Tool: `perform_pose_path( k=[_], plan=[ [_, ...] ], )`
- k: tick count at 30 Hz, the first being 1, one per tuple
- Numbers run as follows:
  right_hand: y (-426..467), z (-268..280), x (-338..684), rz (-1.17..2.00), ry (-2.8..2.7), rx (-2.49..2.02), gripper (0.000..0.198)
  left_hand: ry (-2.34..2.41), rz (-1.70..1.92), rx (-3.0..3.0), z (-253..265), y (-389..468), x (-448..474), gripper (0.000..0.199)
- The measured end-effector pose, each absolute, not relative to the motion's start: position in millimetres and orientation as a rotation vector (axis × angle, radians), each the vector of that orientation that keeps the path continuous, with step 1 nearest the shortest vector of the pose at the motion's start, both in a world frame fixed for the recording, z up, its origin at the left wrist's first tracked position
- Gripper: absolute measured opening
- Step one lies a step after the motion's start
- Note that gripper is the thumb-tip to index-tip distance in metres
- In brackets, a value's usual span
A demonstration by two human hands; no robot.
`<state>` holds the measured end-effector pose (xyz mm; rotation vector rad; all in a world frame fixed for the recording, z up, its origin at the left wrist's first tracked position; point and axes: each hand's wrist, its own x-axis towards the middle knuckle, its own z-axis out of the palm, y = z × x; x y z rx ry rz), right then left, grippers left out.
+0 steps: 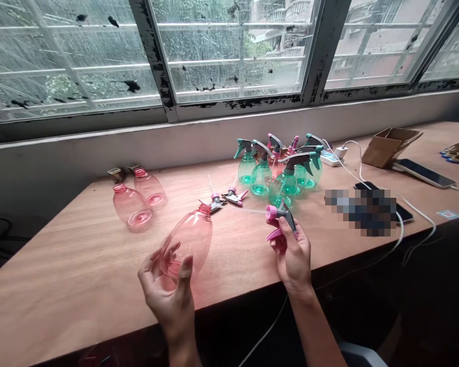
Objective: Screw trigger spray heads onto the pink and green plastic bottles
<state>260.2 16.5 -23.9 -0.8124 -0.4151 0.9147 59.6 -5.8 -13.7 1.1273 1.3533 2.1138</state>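
My left hand (170,290) grips a clear pink spray bottle (193,237) by its base, tilted with its open neck up and to the right. In my right hand (294,250) is a pink and grey trigger sprayer head (279,216). Its thin clear dip tube (245,209) points left toward the bottle's neck; from here I cannot tell whether the tip touches it. Two more sprayer heads (234,195) lie on the table behind the bottle. Two pink bottles without heads (132,206) stand at the left.
Several green and pink bottles with sprayers (281,188) stand grouped at the back. To the right are a charger (341,151), a cardboard box (386,148), phones (424,173) and white cables. Windows run behind the wooden table (80,270).
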Motion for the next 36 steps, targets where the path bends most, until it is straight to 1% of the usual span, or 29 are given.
perform_pose_path(
  k=[5, 13, 17, 23, 27, 30, 34, 36],
  plan=[
    [15.9, -24.6, 260.0, 0.917, -0.437, -0.800, 0.036, 1.445, 2.079, 1.137, -11.6, -6.8, 59.0, 0.056],
    [13.4, -27.7, 260.0, 0.984, -0.512, -0.781, 0.033, 1.512, 2.029, 1.196, -7.9, -9.0, 62.1, 0.077],
    [13.5, -27.6, 259.7, 0.960, -0.481, -0.770, 0.032, 1.579, 2.102, 1.139, -8.9, -8.2, 61.6, 0.080],
    [13.0, -26.2, 259.1, 1.023, -0.591, -0.776, 0.029, 1.561, 2.042, 1.111, -8.8, -8.5, 60.7, 0.080],
    [10.5, -30.4, 260.2, 1.148, -0.795, -0.760, 0.028, 1.541, 1.997, 1.078, -7.9, -11.8, 61.3, 0.078],
    [7.9, -35.8, 262.0, 1.248, -0.951, -0.697, 0.025, 1.492, 2.002, 1.053, -8.2, -12.6, 61.7, 0.070],
    [5.6, -39.3, 263.3, 1.347, -0.999, -0.613, 0.023, 1.412, 2.103, 1.005, -6.9, -10.0, 63.3, 0.059],
    [5.7, -37.6, 262.5, 1.339, -0.967, -0.606, 0.022, 1.385, 2.185, 0.985, -5.2, -7.9, 64.5, 0.056]
  ],
)
